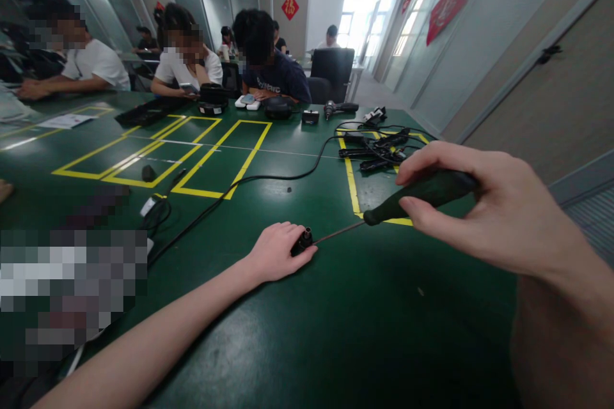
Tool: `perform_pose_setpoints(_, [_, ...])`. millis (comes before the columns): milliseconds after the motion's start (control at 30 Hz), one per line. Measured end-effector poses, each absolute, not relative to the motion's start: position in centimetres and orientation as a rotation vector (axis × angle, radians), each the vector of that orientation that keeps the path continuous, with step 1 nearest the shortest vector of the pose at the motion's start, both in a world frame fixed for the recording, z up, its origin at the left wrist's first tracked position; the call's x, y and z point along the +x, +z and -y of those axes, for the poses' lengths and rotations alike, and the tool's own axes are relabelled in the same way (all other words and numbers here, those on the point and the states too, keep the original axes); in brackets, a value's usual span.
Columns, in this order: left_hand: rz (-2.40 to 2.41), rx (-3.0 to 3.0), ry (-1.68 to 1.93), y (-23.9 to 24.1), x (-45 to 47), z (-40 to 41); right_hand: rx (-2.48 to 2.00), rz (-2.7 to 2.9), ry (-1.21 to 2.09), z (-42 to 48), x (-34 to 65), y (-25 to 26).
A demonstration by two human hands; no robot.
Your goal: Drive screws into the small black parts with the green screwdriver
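Observation:
My left hand (275, 252) rests on the green table, its fingers closed around a small black part (303, 240) with a short metal cylinder sticking up. Most of that part is hidden by the fingers. My right hand (499, 211) grips a screwdriver (422, 195) by its dark green handle, between thumb and fingers. The thin shaft slants down to the left, and its tip reaches the black part beside my left thumb. Whether the tip sits in a screw I cannot tell.
Black cables and dark parts (377, 152) lie in a yellow-taped rectangle at the back right. A power drill (340, 108) lies beyond. A long black cable (268, 177) crosses the green table (374, 319). Several people sit along the far side. A blurred-out patch covers the lower left.

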State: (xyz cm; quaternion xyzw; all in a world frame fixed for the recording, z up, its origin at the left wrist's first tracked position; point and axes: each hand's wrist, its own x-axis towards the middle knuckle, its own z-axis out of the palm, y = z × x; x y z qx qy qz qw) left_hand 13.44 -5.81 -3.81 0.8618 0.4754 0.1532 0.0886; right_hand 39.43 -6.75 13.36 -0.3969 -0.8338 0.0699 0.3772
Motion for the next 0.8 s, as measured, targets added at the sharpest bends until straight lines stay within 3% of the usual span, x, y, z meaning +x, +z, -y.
perform_pose_setpoints(200, [-1.423, 2.592, 0.421, -3.9, 13.46, 5.8, -1.129, 2.122, -0.02, 6.58, 39.23, 13.26])
perform_pose_setpoints(800, [-1.428, 2.613, 0.382, -3.81, 13.53, 5.81, -1.024, 2.21, 0.101, 7.02, 39.58, 13.74])
